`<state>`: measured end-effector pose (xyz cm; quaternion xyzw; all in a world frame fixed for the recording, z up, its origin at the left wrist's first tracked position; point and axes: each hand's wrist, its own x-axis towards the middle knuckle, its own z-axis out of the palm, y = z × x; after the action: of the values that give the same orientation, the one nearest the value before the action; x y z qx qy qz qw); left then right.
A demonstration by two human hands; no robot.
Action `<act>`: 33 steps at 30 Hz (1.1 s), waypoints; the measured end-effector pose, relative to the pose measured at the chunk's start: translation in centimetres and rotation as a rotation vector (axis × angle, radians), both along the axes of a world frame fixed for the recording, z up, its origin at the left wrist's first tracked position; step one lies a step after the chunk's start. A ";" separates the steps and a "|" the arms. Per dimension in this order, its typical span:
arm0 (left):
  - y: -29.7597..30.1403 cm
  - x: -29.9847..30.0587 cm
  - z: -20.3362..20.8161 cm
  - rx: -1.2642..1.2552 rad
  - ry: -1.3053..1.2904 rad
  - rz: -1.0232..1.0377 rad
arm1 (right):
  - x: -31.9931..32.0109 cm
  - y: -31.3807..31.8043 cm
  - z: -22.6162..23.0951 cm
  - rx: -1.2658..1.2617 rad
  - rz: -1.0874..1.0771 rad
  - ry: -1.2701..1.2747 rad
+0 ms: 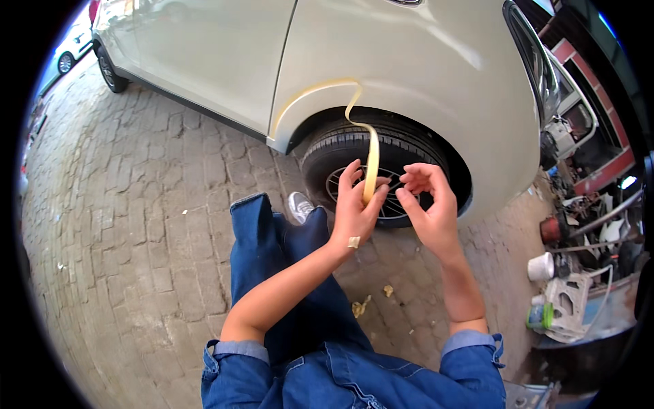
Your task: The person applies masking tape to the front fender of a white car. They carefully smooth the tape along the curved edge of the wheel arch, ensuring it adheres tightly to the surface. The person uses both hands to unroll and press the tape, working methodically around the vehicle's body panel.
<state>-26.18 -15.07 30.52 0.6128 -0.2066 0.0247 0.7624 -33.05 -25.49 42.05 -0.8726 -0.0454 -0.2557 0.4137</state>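
Observation:
A strip of yellowish masking tape (373, 153) hangs from the wheel arch edge of a light-coloured car (415, 48). Its upper part is stuck along the arch, left of the tyre; the loose part twists down to my left hand (355, 208). My left fingers and thumb hold the lower end of that tape in front of the wheel (392, 153). Whether a roll sits in the palm is hidden. My right hand (434, 208) is raised just to the right, thumb and curled fingers apart, with nothing visible in it and not touching the tape.
Brick paving (136, 225) lies underfoot, with crumpled tape scraps (361, 307) on it near my legs. At the right are a white bucket (541, 266), a green-and-white tub (539, 315), a white plastic chair (571, 307) and scattered parts. Another car (73, 51) is at the far left.

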 end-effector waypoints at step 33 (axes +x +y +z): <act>-2.4 5.3 1.3 -0.043 -0.261 0.388 | 9.2 -4.8 7.5 0.599 0.057 0.333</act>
<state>-20.86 -17.44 31.87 0.6163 -0.1810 0.2543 0.7230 -23.84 -30.25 49.52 -0.7406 0.0756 -0.1003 0.6601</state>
